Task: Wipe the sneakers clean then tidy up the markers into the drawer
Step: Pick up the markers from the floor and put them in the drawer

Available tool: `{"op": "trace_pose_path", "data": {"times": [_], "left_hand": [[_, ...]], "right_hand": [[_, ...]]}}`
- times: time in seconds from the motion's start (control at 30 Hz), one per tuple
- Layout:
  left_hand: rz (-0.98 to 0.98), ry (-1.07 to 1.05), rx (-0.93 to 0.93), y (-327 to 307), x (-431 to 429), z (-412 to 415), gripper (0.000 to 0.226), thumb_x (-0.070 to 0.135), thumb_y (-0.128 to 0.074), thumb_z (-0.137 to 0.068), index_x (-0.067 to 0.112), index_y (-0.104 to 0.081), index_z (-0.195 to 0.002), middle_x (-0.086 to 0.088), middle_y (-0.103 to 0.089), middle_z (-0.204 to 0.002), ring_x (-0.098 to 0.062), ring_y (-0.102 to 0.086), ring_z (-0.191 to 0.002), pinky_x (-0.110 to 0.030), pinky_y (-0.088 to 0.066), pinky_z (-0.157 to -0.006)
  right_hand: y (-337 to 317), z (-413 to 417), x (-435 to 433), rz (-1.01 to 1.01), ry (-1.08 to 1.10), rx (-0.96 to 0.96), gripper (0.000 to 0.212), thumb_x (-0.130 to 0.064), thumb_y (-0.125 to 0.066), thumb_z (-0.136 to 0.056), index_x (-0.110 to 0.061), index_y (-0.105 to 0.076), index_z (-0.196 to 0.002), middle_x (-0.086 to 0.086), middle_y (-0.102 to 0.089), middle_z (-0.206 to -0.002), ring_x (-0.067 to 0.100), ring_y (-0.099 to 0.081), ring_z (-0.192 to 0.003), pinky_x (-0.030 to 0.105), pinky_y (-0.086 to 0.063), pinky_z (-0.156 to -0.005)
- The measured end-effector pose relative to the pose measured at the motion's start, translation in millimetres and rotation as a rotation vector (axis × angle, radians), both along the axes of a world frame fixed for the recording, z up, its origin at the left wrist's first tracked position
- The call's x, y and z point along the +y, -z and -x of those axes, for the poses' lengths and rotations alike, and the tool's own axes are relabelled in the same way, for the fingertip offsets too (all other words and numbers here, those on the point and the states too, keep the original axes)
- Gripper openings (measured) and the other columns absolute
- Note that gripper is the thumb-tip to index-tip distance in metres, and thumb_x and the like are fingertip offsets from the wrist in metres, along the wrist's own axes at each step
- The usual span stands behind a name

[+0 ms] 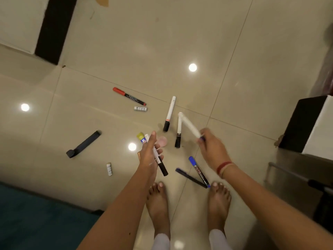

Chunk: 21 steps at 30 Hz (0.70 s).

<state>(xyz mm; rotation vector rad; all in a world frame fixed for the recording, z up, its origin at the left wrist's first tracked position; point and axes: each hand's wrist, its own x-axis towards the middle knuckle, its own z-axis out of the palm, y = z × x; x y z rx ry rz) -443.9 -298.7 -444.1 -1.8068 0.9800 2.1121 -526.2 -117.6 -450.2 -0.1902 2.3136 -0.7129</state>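
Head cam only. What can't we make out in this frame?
- Left hand: grips a black-capped marker. The hand hides whether the yellow-capped marker is also held.
- White marker in the right hand: motion-blurred, near end hidden by fingers.
- Pink object: partly behind the left hand, unidentifiable.
- Dark cabinet: cut off by the right edge, no drawer seen.
- Sneakers: not in frame.

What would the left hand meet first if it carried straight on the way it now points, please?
Likely the orange-banded white marker on the floor just beyond the left hand; the hand's height above it is unclear.
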Motion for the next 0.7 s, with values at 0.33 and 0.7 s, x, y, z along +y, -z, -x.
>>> {"op": "trace_pose_path", "data": {"times": [0.33,0.7], "left_hand": [[0.089,0.164,-0.083,-45.9,8.1,-21.8,0.023,0.013,-0.057,-0.087,0.012,-0.053,-0.109,-0.005,-0.05,-0.088,-0.013,-0.05,-0.066,-0.026,-0.044,-0.051],[0.173,0.177,-0.033,-4.2,0.5,-59.0,0.02,0.022,-0.073,-0.081,0.02,-0.053,-0.081,0.003,-0.05,-0.071,-0.01,-0.042,-0.052,-0.023,-0.039,-0.046]], "right_hand": [[-89.3,-121.0,-67.6,0.187,0.119,-0.209,0.007,-0.036,-0.049,-0.092,-0.031,-0.045,-0.091,-0.015,-0.051,-0.074,0.0,-0.05,-0.072,0.016,-0.039,-0.062],[47.0,-109.1,32.4,-0.441,0.022,-0.064,0.019,-0.023,-0.056,-0.087,-0.01,-0.052,-0.101,0.012,-0.056,-0.102,0.032,-0.054,-0.094,0.039,-0.044,-0.08]]}}
